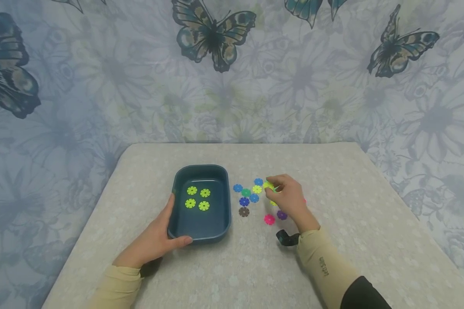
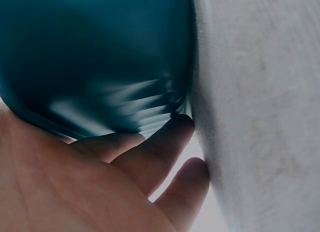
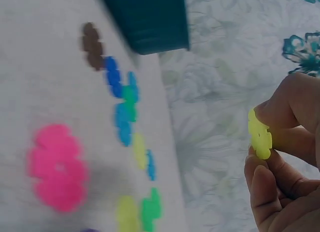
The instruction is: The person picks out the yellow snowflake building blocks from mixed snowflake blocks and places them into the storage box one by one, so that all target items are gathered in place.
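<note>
Yellow disc (image 3: 260, 134) is pinched in the right hand (image 1: 290, 197), the left hand (image 1: 154, 238) gripping a 4-disc tray (image 1: 199, 224).

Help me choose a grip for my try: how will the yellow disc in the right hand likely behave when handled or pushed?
The yellow disc is probably fairly stiff, looking unbent as the right hand pinches it. It is likely light, being thin. Laid flat like the four yellow discs in the tray, it would likely slide rather than roll.
</note>
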`<state>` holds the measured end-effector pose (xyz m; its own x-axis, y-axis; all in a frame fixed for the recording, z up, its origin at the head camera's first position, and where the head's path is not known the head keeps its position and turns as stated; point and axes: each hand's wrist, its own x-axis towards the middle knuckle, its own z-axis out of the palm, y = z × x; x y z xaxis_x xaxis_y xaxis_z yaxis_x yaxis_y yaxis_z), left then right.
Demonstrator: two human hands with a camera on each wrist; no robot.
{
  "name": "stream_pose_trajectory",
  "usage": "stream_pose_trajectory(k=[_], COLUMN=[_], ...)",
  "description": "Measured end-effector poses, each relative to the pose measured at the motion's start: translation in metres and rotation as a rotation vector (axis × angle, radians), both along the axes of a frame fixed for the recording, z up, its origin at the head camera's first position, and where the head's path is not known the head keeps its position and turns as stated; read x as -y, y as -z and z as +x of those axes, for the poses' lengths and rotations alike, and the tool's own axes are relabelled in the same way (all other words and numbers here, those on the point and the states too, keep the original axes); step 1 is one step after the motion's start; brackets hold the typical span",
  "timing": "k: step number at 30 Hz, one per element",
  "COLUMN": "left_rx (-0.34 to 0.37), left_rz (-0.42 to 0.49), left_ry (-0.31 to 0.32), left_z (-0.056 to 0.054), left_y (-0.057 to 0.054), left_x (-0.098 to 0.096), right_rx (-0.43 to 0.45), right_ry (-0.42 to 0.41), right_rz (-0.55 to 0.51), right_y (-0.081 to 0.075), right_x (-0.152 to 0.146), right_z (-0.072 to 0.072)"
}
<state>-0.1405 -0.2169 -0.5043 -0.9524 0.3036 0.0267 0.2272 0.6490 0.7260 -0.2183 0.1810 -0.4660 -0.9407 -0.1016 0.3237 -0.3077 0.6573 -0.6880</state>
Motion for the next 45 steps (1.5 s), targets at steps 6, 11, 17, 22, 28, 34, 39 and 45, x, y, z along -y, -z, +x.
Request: stream_pose_trajectory(k=[6, 11, 17, 22, 28, 34, 39, 45], left_rx=[0.005, 0.017, 0.005, 0.001, -0.002, 0.025, 0.017, 0.014], left_rz=[0.004, 0.01, 0.002, -0.001, -0.01, -0.02, -0.022, 0.004], left_ry=[-0.003, -0.004, -0.004, -0.009, -0.011, -0.032, -0.016, 0.013], left_z=[0.001, 0.002, 0.002, 0.004, 0.004, 0.004, 0.001, 0.0], left_y=[0.0, -0.001, 0.0, -0.001, -0.002, -0.003, -0.003, -0.006], left_x=[0.003, 0.004, 0.005, 0.006, 0.006, 0.005, 0.004, 0.003], right_rx=[-0.022, -0.012, 0.001, 0.016, -0.047, -0.046, 0.016, 0.127], right_ry=[0.015, 0.034, 0.026, -0.022, -0.131, -0.246, -0.341, -0.39], right_rz=[-0.017, -0.028, -0.046, -0.068, -0.093, -0.05, -0.006, 0.025], right_y=[-0.028, -0.032, -0.032, -0.037, -0.055, -0.072, -0.071, -0.055], right_x=[-0.004, -0.005, -0.002, 0.014, 0.063, 0.126, 0.167, 0.197], right_z=[-0.002, -0.003, -0.004, -0.006, -0.01, -0.014, -0.013, -0.012])
